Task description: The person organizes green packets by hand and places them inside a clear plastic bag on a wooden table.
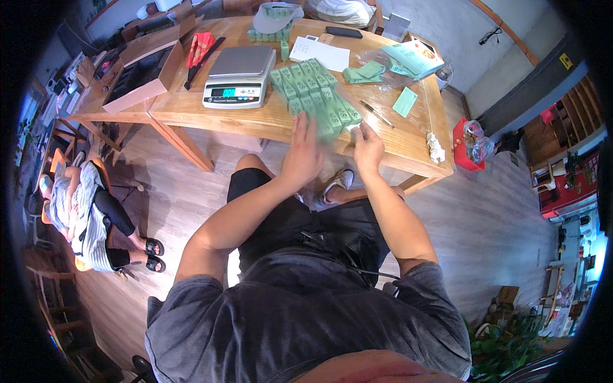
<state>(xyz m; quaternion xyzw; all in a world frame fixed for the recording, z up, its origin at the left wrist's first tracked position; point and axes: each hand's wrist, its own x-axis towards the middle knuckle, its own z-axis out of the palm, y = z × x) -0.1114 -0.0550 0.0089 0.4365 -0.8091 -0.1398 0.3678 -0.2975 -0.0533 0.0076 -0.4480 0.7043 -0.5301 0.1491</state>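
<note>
Dark grey short-sleeved T-shirt, black shorts, bare forearms, light sneaker, thin black cable at waist

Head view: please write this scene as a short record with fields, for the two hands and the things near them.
left hand: open, fingers spread, at the near end of the green packets
right hand: at the table edge beside the packets; grip not clear
green packets: small, lying in rows on the wooden table
scale: digital, left of the packets
pen: right of the packets
white sheet: behind the packets
nearby person: seated at far left
</note>
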